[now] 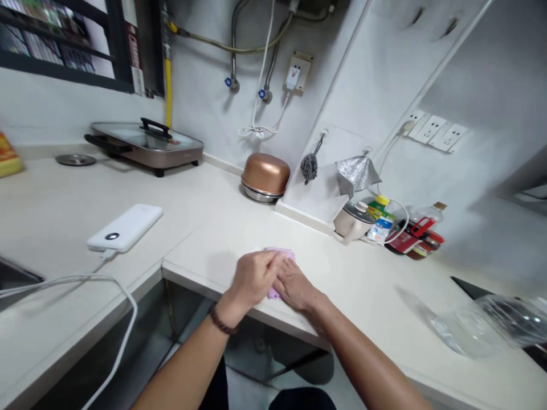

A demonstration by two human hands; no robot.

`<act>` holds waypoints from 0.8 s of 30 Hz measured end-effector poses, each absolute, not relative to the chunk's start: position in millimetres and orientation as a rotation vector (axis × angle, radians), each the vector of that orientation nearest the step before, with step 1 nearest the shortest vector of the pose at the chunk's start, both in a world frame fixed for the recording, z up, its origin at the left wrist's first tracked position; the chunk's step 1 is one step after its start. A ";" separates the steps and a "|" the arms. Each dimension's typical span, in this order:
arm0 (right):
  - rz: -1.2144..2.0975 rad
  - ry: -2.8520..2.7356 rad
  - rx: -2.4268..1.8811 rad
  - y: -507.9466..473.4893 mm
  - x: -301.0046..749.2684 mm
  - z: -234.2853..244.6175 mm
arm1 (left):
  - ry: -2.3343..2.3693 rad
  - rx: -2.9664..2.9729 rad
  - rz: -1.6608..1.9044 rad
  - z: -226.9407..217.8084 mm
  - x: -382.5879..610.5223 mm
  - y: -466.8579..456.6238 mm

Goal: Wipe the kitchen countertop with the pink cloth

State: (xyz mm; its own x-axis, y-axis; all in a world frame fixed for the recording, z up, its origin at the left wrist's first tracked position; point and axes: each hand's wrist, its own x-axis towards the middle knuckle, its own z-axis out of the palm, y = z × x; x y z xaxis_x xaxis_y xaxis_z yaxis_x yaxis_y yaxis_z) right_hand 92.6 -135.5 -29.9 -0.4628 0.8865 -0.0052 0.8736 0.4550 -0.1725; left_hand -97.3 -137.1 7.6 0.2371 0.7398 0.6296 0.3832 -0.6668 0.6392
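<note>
A pink cloth (273, 294) lies on the white countertop near its front edge, mostly hidden under my hands. My left hand (253, 277), with a dark braided bracelet at the wrist, is closed with curled fingers over the cloth's left side. My right hand (297, 286) rests flat on the cloth, fingers stretched out and touching the left hand. Pink shows beyond the fingertips and between the two hands. How the left fingers hold the cloth underneath is hidden.
A white power bank (130, 225) with a cable (128, 296) is left. Behind stand an electric pan (149, 148), a copper-coloured bowl (265, 173), a small pot (352, 222) and condiment jars (421, 245). A clear plastic bottle (478, 327) lies right.
</note>
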 end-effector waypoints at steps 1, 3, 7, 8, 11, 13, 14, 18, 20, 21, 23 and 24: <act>0.240 -2.598 -1.616 -119.1 85.7 -29.4 | 1.168 2.121 1.408 -3.8 -117.3 -134.8; 0.257 -2.574 -1.704 -85.6 75.4 -27.4 | 1.418 2.057 1.405 -24.2 -153.7 -125.8; 0.247 -2.506 -1.910 -20.7 60.2 -20.8 | 1.669 2.033 1.458 -48.5 -192.3 -109.1; 0.242 -2.474 -1.974 -6.0 56.6 -18.7 | 1.674 2.068 1.483 -51.7 -194.3 -107.3; 0.216 -2.381 -2.098 31.9 46.4 -11.8 | 1.623 2.210 1.580 -58.5 -191.1 -105.8; 0.197 -2.342 -2.116 50.8 38.9 -7.3 | 1.592 2.234 1.672 -61.8 -188.3 -105.6; 0.190 -2.326 -2.122 58.0 34.2 -5.5 | 1.584 2.224 1.719 -63.3 -187.7 -105.2; 0.197 -2.341 -2.076 69.0 3.0 -3.6 | 1.558 2.203 1.831 -66.7 -189.1 -102.2; 0.221 -2.421 -1.991 61.6 -18.7 -6.0 | 1.553 2.203 1.841 -66.8 -189.8 -101.1; 0.236 -2.470 -1.942 54.7 -29.4 -7.7 | 1.555 2.200 1.838 -66.5 -189.9 -100.8; 0.270 -2.581 -1.813 35.2 -47.2 -11.3 | 1.564 2.190 1.826 -65.8 -189.6 -101.0; 0.286 -2.635 -1.736 23.3 -53.4 -13.0 | 1.568 2.185 1.818 -65.5 -189.4 -101.3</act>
State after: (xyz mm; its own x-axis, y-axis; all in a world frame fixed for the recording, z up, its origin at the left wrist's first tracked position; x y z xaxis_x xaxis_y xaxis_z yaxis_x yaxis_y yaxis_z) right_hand -53.4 23.3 -13.0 -0.3996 0.9086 -0.1214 0.9135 0.3836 -0.1355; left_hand -189.4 -101.3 -65.5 -0.0911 0.5900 0.8023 0.7067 -0.5293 0.4695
